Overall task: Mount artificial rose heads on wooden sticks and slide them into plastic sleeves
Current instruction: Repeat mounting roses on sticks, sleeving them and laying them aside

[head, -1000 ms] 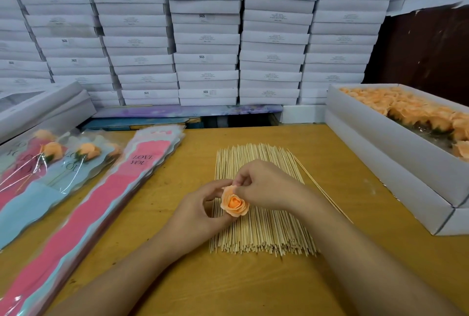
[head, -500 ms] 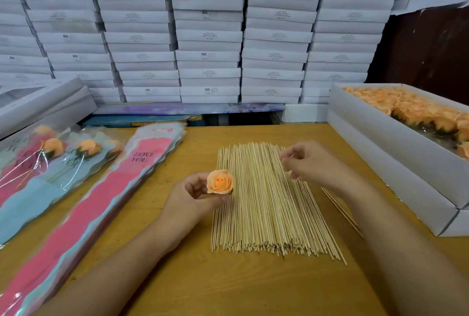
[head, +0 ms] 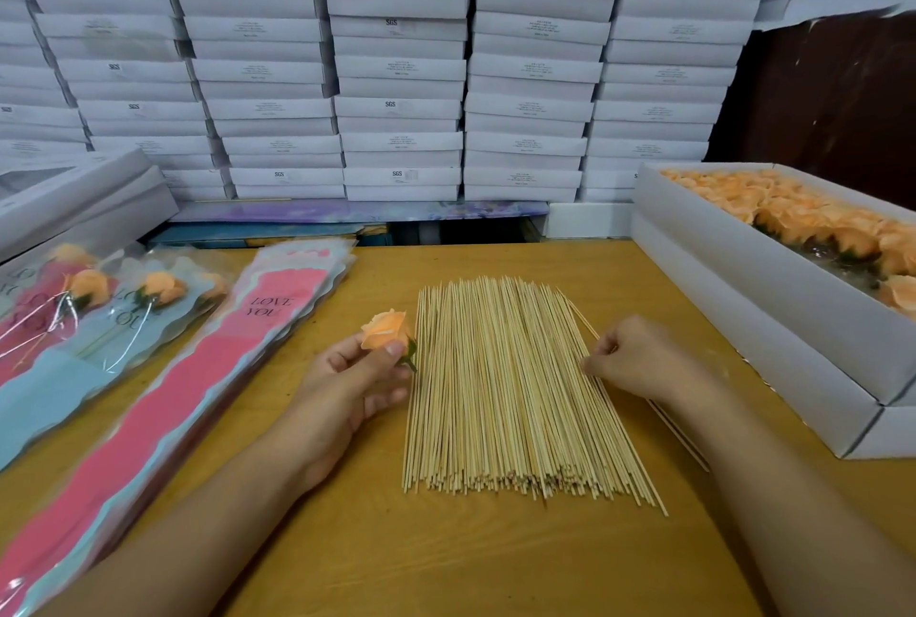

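1. The stacked white boxes (head: 396,66) are rising as a wall behind the pile of wooden sticks (head: 510,393), and several of them are showing the printed letters "SGS"; the smaller print on their labels is too blurred to read.
2. The stack of empty plastic sleeves (head: 163,393), pink and pale blue, is lying to the left of the stick pile, and its top sleeve is displaying the words "LOVE YOU" near its far end.
3. Farther left of the stick pile, the finished sleeved roses (head: 99,314) are lying side by side, each showing an orange bloom through clear film and parts of the same "LOVE YOU" lettering.
4. The left hand (head: 347,383) is hovering just left of the stick pile, pinching an orange rose head (head: 386,329) between thumb and fingers, with the bloom pointing up and away and its green base sitting at the pile's left edge.
5. The right hand (head: 639,363) is resting at the right edge of the stick pile, its fingers curling in and pinching at a single stick (head: 585,326) that is lying slanted along that side.
6. The open white box of rose heads (head: 773,279) is sitting to the right of the stick pile, packed with orange blooms.
7. The wooden table (head: 396,557) is carrying the stick pile, the sleeves and the box.
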### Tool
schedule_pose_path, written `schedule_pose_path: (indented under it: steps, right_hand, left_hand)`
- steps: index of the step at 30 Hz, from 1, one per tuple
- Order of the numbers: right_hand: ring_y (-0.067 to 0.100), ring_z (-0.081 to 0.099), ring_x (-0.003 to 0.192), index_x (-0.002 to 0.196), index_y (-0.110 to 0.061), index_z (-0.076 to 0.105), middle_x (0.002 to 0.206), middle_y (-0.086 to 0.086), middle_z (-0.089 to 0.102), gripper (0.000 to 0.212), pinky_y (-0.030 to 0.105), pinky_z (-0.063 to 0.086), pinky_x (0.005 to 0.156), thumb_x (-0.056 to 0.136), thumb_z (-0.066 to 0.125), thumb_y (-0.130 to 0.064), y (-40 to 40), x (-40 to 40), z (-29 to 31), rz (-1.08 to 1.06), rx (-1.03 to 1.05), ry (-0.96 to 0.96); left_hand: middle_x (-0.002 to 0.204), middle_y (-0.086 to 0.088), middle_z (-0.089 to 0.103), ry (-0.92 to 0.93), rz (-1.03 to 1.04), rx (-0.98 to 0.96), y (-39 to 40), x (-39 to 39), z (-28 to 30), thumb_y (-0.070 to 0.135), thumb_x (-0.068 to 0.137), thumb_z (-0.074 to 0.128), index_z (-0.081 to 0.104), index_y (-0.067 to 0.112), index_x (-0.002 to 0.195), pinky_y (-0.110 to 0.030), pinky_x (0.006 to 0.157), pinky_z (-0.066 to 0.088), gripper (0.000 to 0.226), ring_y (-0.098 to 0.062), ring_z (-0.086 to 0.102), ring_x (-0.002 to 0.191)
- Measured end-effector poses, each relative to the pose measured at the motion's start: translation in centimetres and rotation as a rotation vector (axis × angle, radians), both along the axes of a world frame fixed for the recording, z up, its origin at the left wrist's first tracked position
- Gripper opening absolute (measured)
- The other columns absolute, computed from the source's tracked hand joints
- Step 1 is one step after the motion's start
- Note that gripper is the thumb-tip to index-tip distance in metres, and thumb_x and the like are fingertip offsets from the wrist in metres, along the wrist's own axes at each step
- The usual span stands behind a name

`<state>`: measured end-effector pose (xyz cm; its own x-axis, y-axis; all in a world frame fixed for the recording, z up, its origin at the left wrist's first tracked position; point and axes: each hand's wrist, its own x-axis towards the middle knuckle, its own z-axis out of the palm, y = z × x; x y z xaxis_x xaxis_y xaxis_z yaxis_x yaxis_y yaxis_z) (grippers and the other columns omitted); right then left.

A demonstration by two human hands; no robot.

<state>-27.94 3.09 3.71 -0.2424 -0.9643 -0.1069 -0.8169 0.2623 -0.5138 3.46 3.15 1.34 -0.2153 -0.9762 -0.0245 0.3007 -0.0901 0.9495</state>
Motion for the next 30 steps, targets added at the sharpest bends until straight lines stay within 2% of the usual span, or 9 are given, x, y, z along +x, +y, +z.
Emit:
schedule_pose_path:
  steps: [3,5,8,10,12,15,22,26,30]
  right_hand:
    - [0.017,0.054,0.06,0.093,0.0,0.074,0.083,0.014,0.073,0.024,0.027,0.038,0.054,0.088,0.07,-0.023,-0.1,0.1,-0.4,-0.046,-0.005,0.032]
    - [0.018,0.053,0.056,0.087,0.002,0.073,0.076,0.015,0.071,0.02,0.027,0.037,0.052,0.087,0.067,-0.016,-0.2,0.1,-0.7,-0.069,-0.007,0.056]
    - [0.021,0.059,0.053,0.07,-0.007,0.065,0.063,0.005,0.061,0.018,0.029,0.045,0.05,0.086,0.067,-0.015,-0.5,0.4,-0.8,-0.099,-0.002,0.089]
    - [0.022,0.065,0.057,0.068,-0.007,0.063,0.063,0.005,0.063,0.02,0.031,0.053,0.052,0.084,0.068,-0.017,-0.6,0.7,-0.5,-0.105,0.008,0.117]
    - [0.02,0.068,0.055,0.07,-0.007,0.063,0.06,0.005,0.065,0.017,0.033,0.057,0.052,0.083,0.068,-0.017,-0.5,1.0,-0.3,-0.109,0.025,0.125]
    - [0.015,0.065,0.044,0.07,-0.009,0.061,0.054,0.002,0.064,0.014,0.023,0.048,0.043,0.08,0.067,-0.018,-0.5,1.2,-0.2,-0.115,0.053,0.113]
    - [0.013,0.066,0.042,0.073,-0.007,0.062,0.06,0.006,0.068,0.014,0.038,0.061,0.059,0.082,0.067,-0.018,-0.4,1.3,-0.1,-0.108,0.07,0.017]
    - [0.011,0.065,0.041,0.068,-0.008,0.064,0.043,-0.001,0.063,0.02,0.03,0.057,0.054,0.082,0.067,-0.022,-0.1,1.3,0.1,-0.098,0.072,0.028]
    - [0.012,0.065,0.042,0.069,-0.008,0.065,0.046,0.0,0.065,0.021,0.03,0.057,0.055,0.082,0.07,-0.024,0.1,1.3,0.5,-0.098,0.068,0.016]
  left_hand:
    - [0.098,-0.005,0.074,0.013,-0.004,0.005,0.0,0.1,0.0,0.031,0.069,0.086,0.081,0.023,0.093,-0.025,0.066,0.06,0.026,-0.014,0.072,0.083]
    - [0.098,-0.004,0.074,0.008,-0.008,-0.002,0.0,0.1,0.0,0.032,0.067,0.089,0.081,0.023,0.092,-0.025,0.065,0.059,0.027,-0.013,0.072,0.083]
    - [0.1,-0.004,0.073,0.006,-0.013,-0.008,0.1,0.1,0.0,0.034,0.065,0.091,0.081,0.021,0.095,-0.024,0.065,0.059,0.034,-0.012,0.071,0.083]
    - [0.1,-0.003,0.074,-0.001,-0.014,-0.016,0.0,0.1,-0.1,0.039,0.058,0.095,0.08,0.019,0.097,-0.025,0.065,0.059,0.046,-0.013,0.071,0.083]
    - [0.099,-0.003,0.073,-0.003,-0.015,-0.013,-0.1,0.1,-0.2,0.039,0.059,0.095,0.081,0.019,0.098,-0.025,0.066,0.06,0.045,-0.013,0.07,0.083]
    - [0.1,-0.003,0.073,-0.004,-0.026,-0.007,-0.2,0.2,-0.3,0.032,0.066,0.089,0.081,0.02,0.098,-0.025,0.066,0.06,0.035,-0.013,0.07,0.083]
    - [0.098,-0.001,0.074,-0.011,-0.025,-0.031,-0.3,0.2,-0.4,0.049,0.045,0.099,0.081,0.021,0.098,-0.025,0.066,0.059,0.062,-0.012,0.07,0.082]
    - [0.097,-0.001,0.074,0.002,-0.03,-0.04,-0.4,0.2,-0.4,0.049,0.044,0.099,0.081,0.022,0.096,-0.024,0.065,0.059,0.061,-0.011,0.071,0.08]
    - [0.099,-0.002,0.074,0.0,-0.027,-0.033,-0.4,0.3,-0.5,0.048,0.046,0.099,0.081,0.021,0.096,-0.024,0.065,0.059,0.06,-0.011,0.071,0.081]
